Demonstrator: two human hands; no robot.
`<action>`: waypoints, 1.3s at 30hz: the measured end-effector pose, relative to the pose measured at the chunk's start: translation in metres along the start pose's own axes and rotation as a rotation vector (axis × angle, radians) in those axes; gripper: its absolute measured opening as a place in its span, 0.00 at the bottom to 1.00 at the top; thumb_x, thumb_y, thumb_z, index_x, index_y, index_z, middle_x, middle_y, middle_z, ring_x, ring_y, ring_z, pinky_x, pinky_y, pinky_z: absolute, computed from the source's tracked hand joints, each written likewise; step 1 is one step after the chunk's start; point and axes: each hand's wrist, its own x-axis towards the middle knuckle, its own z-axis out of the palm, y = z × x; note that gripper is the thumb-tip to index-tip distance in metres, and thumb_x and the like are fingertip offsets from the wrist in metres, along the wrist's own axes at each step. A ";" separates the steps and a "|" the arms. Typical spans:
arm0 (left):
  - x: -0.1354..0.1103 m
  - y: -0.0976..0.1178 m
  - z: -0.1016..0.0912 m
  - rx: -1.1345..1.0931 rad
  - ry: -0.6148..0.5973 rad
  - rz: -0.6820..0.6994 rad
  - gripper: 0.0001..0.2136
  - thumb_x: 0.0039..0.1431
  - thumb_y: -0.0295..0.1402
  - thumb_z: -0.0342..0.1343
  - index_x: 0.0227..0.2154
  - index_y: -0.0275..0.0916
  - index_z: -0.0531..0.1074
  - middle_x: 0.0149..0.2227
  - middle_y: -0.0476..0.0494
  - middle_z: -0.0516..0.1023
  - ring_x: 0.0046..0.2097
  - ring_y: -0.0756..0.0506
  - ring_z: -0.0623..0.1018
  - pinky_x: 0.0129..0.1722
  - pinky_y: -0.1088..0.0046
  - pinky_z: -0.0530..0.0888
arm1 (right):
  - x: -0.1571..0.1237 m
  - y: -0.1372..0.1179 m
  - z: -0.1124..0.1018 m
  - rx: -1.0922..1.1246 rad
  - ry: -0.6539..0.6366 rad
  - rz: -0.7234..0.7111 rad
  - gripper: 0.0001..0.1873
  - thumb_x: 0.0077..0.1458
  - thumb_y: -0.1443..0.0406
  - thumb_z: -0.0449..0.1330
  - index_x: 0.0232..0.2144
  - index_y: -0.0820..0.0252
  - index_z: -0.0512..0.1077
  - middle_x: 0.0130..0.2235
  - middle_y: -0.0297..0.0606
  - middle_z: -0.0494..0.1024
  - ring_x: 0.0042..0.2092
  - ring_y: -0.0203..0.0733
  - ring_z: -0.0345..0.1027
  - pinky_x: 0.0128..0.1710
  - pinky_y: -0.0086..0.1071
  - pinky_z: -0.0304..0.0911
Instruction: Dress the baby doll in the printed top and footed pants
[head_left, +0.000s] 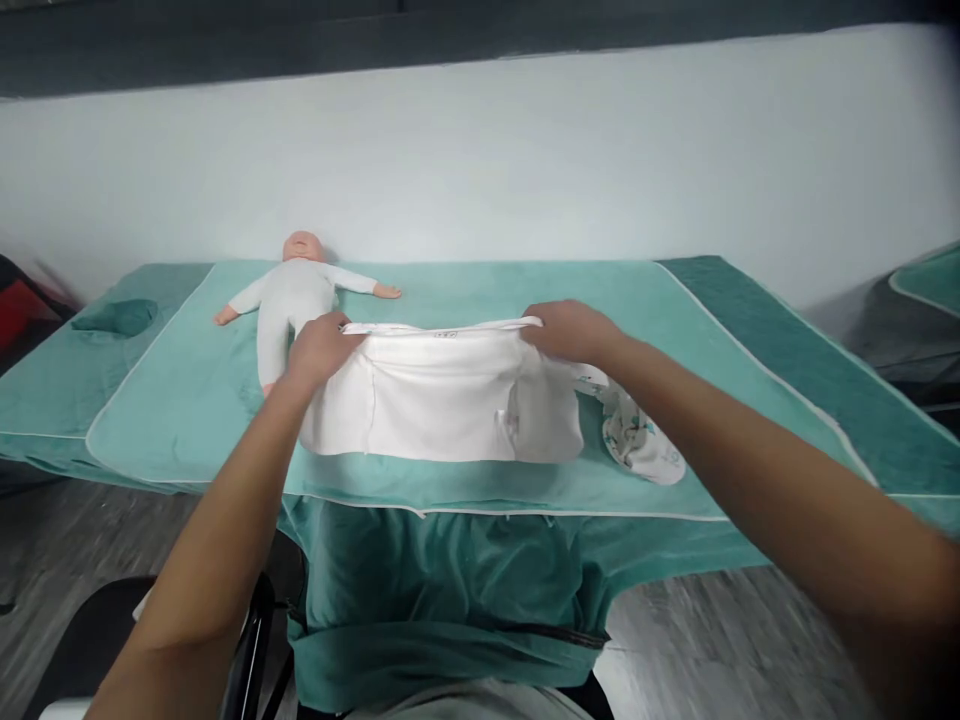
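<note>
A white cloth garment (442, 395) is stretched between my two hands above the near part of the table. My left hand (324, 348) pinches its upper left edge. At the upper right edge, my right hand (570, 330) grips the same cloth. A small dark print shows near the middle of the top edge, and the lower part hangs down. Just beyond my left hand lies a baby doll (296, 290) in a white bodysuit, on its back with arms spread. Beside my right forearm rests a crumpled white cloth piece with a printed pattern (641, 440).
A green padded cover (465, 490) with white piping lies over the massage table (795, 310), which has a face hole (116, 317) at its left end. Behind it rises a white wall (480, 170). A black chair (97, 640) stands at the lower left.
</note>
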 end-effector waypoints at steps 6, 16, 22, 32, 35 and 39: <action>0.018 0.008 0.076 0.216 0.190 0.028 0.20 0.64 0.36 0.53 0.57 0.36 0.70 0.57 0.27 0.76 0.58 0.29 0.74 0.53 0.53 0.72 | 0.024 -0.041 0.066 -0.026 0.273 0.070 0.22 0.61 0.67 0.53 0.55 0.69 0.72 0.56 0.62 0.75 0.56 0.61 0.68 0.55 0.50 0.63; 0.011 0.021 0.165 0.198 -0.010 0.252 0.17 0.69 0.27 0.41 0.53 0.34 0.71 0.57 0.29 0.76 0.61 0.34 0.73 0.63 0.54 0.67 | 0.042 -0.084 0.155 0.290 0.156 -0.004 0.25 0.69 0.64 0.44 0.61 0.68 0.67 0.66 0.56 0.69 0.68 0.55 0.59 0.67 0.50 0.55; 0.059 0.029 0.162 0.137 -0.010 0.187 0.20 0.67 0.26 0.42 0.58 0.33 0.68 0.60 0.26 0.74 0.63 0.31 0.72 0.58 0.49 0.71 | 0.070 -0.084 0.151 0.084 0.244 0.017 0.28 0.67 0.67 0.46 0.66 0.74 0.62 0.73 0.65 0.53 0.74 0.62 0.47 0.70 0.56 0.44; 0.063 0.028 0.196 0.077 0.096 0.192 0.23 0.73 0.37 0.38 0.63 0.33 0.67 0.60 0.28 0.76 0.62 0.32 0.74 0.61 0.52 0.67 | 0.078 -0.079 0.164 0.092 0.278 0.037 0.27 0.70 0.61 0.44 0.63 0.69 0.67 0.70 0.60 0.62 0.71 0.59 0.54 0.69 0.55 0.46; 0.062 0.026 0.195 0.090 0.121 0.204 0.21 0.72 0.36 0.40 0.60 0.35 0.68 0.58 0.30 0.77 0.60 0.32 0.75 0.59 0.52 0.69 | 0.077 -0.080 0.163 0.094 0.277 0.050 0.29 0.70 0.60 0.45 0.66 0.70 0.64 0.71 0.60 0.59 0.72 0.61 0.51 0.70 0.53 0.44; 0.057 0.023 0.194 0.127 0.151 0.257 0.19 0.71 0.33 0.41 0.58 0.38 0.70 0.59 0.33 0.77 0.61 0.34 0.73 0.61 0.53 0.68 | 0.077 -0.082 0.166 0.082 0.326 0.046 0.34 0.69 0.59 0.47 0.72 0.70 0.54 0.74 0.61 0.51 0.75 0.61 0.43 0.72 0.54 0.40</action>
